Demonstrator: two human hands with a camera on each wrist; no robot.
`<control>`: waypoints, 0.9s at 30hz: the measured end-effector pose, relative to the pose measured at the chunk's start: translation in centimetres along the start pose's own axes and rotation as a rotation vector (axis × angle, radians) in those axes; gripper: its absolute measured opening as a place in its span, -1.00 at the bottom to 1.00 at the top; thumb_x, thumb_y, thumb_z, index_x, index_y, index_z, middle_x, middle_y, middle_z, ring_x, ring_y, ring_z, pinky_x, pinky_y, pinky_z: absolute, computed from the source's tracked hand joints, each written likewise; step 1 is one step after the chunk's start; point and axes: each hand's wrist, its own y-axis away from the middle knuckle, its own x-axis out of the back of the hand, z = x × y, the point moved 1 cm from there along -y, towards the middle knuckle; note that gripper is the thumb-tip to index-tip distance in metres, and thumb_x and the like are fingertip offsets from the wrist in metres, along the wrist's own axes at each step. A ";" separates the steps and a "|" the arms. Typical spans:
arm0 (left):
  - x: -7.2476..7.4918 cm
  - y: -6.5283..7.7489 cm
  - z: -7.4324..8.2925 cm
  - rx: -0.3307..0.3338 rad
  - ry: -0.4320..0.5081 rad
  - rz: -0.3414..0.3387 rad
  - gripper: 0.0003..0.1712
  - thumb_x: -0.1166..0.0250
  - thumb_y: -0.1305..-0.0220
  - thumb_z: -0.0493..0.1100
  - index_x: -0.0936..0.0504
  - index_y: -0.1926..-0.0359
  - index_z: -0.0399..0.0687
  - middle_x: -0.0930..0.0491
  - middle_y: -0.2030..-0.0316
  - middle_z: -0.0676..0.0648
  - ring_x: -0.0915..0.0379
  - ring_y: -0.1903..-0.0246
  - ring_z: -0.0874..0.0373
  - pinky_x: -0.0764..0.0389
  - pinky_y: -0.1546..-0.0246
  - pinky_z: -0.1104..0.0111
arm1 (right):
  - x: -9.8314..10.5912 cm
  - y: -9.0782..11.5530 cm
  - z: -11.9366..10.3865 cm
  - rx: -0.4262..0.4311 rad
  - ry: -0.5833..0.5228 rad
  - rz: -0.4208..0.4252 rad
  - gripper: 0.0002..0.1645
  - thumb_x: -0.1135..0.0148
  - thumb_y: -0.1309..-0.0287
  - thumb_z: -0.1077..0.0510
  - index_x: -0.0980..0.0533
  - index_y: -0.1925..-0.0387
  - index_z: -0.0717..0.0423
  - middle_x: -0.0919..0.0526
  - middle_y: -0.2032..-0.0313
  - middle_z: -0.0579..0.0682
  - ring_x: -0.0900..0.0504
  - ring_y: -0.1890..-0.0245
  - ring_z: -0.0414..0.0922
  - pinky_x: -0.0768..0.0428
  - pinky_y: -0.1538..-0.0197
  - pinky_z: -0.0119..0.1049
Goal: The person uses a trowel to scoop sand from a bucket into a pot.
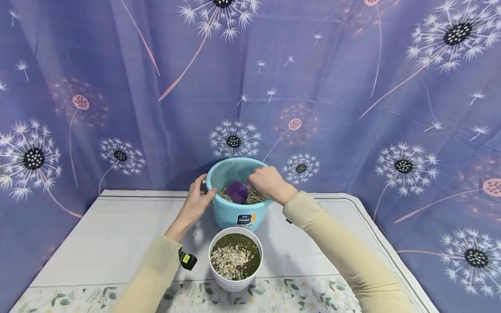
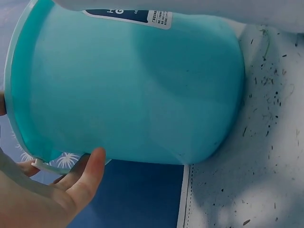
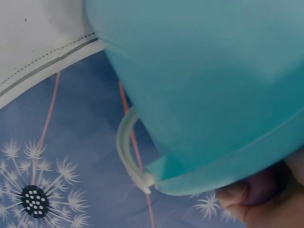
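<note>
The teal bucket (image 1: 227, 214) stands upright near the back edge of the table (image 1: 129, 243), with the patterned curtain (image 1: 180, 113) just behind it. To its left and right, the white surface runs well out to the table's side edges, while the room in front is tighter: a white pot (image 1: 230, 285) stands close there, and whether the two touch cannot be told. The left hand (image 1: 195, 198) grips the bucket's left rim, thumb lapped over the edge. The right hand (image 1: 270, 183), curled at the opposite rim, holds a purple scoop (image 1: 236, 192), whose round bowl sits inside the bucket, against a coarse grainy mix (image 1: 254, 198) and within the walls. Pale flakes (image 1: 231, 260) lie over dark green matter in the pot. A leafy floral strip (image 1: 313, 295) crosses the table's near side, and dark specks (image 2: 268, 109) dot the white surface beside the bucket. Blue-violet cloth with dandelions hangs all around
</note>
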 end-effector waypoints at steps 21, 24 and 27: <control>0.0 0.0 0.2 0.006 0.041 -0.022 -0.17 -0.16 -0.42 -0.11 0.07 -0.52 -0.20 0.08 -0.30 -0.43 -0.33 -0.15 -0.30 -0.63 0.06 0.05 | 2.9 1.8 3.3 0.082 -0.575 -0.331 -0.76 -0.34 -0.20 -0.09 -0.72 0.44 -0.07 -0.59 0.63 -0.26 -0.46 0.64 -0.26 -0.51 0.49 -0.33; 0.0 0.0 0.1 -0.001 0.042 -0.017 -0.19 -0.17 -0.42 -0.11 0.04 -0.51 -0.20 0.05 -0.28 -0.43 -0.34 -0.14 -0.30 -0.62 0.04 -0.01 | 2.8 2.0 3.9 0.051 -0.673 -0.351 -0.78 -0.36 -0.18 -0.07 -0.74 0.35 -0.02 -0.65 0.58 -0.16 -0.45 0.63 -0.27 -0.50 0.46 -0.37; 0.0 0.1 -0.1 -0.008 0.039 -0.014 -0.20 -0.16 -0.41 -0.11 0.03 -0.50 -0.20 0.03 -0.26 -0.43 -0.35 -0.14 -0.30 -0.61 0.03 -0.04 | 2.8 2.2 4.5 0.044 -0.722 -0.353 -0.81 -0.37 -0.19 -0.02 -0.73 0.37 -0.02 -0.64 0.59 -0.06 -0.35 0.66 -0.26 -0.40 0.51 -0.39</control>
